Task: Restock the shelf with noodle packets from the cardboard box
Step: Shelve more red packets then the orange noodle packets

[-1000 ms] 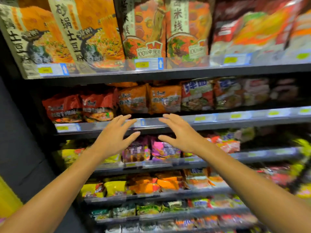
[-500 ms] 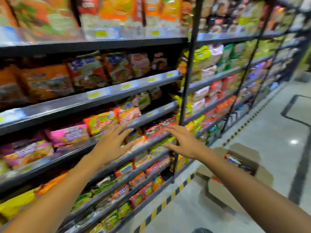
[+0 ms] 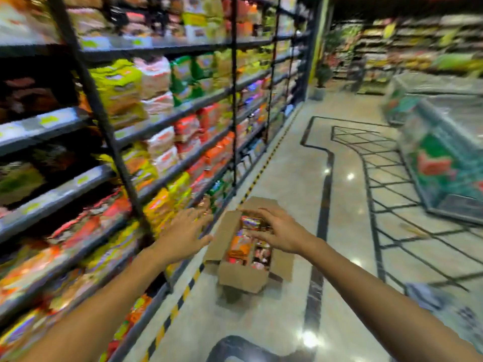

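While both hands reach forward with spread, relaxed fingers and grasp nothing, the cardboard box (image 3: 244, 273) sits on the glossy floor (image 3: 345, 231) just beside the base of the shelf (image 3: 180, 118), its flaps folded out. Noodle packets (image 3: 239, 248) — orange, red and pink — fill it. In the head view the left hand (image 3: 187, 231) lies over the lower shelf rows beside the box's left flap, and the right hand (image 3: 278, 232) lies over the box's far end; whether it touches the packets cannot be told. Blurred bright packets crowd the shelf tiers. A yellow-and-black stripe (image 3: 183, 296) runs along the shelf foot.
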`<state>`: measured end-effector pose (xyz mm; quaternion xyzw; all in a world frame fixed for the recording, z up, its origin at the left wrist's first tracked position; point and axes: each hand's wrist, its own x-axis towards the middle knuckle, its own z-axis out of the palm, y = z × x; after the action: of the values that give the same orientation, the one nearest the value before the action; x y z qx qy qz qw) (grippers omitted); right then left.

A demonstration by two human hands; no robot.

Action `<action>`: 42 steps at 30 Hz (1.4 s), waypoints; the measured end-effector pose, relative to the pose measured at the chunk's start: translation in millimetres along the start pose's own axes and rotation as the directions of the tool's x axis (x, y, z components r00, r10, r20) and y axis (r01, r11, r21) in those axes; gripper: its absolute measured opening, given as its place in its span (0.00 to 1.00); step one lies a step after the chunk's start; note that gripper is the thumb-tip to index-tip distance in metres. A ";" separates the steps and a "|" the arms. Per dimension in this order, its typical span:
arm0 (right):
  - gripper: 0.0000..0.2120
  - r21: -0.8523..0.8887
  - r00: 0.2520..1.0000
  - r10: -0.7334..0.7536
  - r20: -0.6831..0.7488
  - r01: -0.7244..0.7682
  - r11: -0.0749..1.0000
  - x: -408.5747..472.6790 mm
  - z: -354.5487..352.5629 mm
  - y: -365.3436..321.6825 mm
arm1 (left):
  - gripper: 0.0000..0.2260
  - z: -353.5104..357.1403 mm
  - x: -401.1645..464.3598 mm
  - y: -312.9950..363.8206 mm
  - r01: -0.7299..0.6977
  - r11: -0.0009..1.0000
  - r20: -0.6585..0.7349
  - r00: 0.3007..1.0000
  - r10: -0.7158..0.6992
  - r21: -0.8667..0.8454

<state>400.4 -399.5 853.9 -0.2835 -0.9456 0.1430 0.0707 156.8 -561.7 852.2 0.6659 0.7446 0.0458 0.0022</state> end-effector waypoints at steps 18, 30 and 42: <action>0.32 0.051 0.996 0.074 0.042 -0.077 0.996 94.2 2.8 229.8 | 0.49 102.7 230.4 30.4 0.062 0.994 0.131 0.990 -0.050 -0.087; 0.31 0.110 0.985 0.042 0.165 -0.061 0.992 240.9 15.4 358.9 | 0.49 147.1 379.6 0.3 0.204 0.954 0.206 0.965 -0.160 -0.219; 0.37 0.240 0.900 -0.219 0.378 0.133 0.962 391.0 50.6 450.2 | 0.41 184.8 450.5 6.7 0.503 0.847 0.249 0.854 -0.457 -0.171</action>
<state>297.6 165.8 686.7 -0.1522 -0.9415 0.2892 -0.0823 124.4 -102.0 694.7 0.4539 0.8734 0.0628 0.1650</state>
